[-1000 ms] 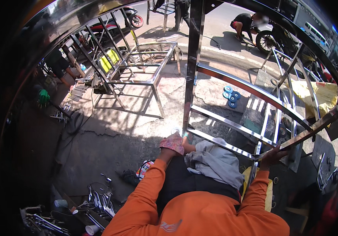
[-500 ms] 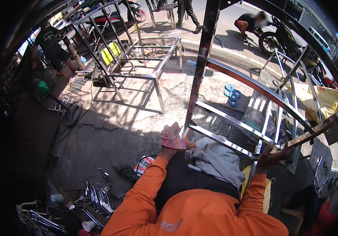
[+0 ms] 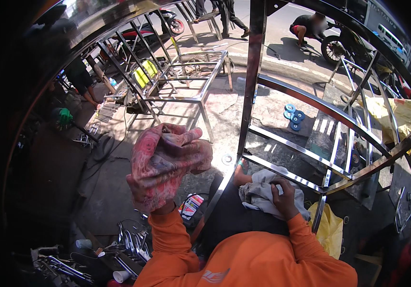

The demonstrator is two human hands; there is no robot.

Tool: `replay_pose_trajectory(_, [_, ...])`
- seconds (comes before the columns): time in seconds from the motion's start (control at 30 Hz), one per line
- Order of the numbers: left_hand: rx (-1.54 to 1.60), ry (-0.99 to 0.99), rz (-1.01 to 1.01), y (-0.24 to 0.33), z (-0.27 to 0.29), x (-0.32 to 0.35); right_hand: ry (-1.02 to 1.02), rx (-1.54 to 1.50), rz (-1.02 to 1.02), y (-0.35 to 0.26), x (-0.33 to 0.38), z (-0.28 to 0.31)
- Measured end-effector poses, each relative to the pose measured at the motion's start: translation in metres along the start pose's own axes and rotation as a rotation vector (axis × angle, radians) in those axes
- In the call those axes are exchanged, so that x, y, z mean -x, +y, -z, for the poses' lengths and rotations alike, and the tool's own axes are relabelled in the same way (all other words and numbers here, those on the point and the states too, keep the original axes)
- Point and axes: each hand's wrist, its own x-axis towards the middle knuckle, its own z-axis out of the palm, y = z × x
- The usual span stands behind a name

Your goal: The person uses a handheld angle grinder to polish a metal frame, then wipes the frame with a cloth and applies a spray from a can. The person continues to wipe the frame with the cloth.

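A pink patterned rag (image 3: 167, 162) is bunched around my left hand (image 3: 166, 207), raised in front of me. It hides the fingers, leaving only the bare wrist showing. My right hand (image 3: 285, 198) rests on my lap, its fingers curled on a grey cloth (image 3: 259, 192). A shiny metal frame (image 3: 310, 115) of square tubing with a curved crossbar stands before me, and one of its bars runs down over my leg. Neither hand touches the metal frame.
Another metal frame (image 3: 174, 99) stands on the ground ahead. Blue discs (image 3: 295, 116) lie to the right. Metal tools (image 3: 136, 241) are scattered at lower left. A yellow sack (image 3: 328, 229) is by my right side. A person (image 3: 306, 28) crouches by a motorcycle.
My left hand has left the frame's upright and come up and left with the rag. My right hand has let go of the frame's corner and moved onto the grey cloth.
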Motion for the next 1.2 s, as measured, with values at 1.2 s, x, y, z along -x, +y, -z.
replay_pose_trajectory(1.2, [0.248, -0.171, -0.252, 0.022, -0.175, -0.049, 0.701, 0.720, 0.353, -0.067, -0.169, 0.202])
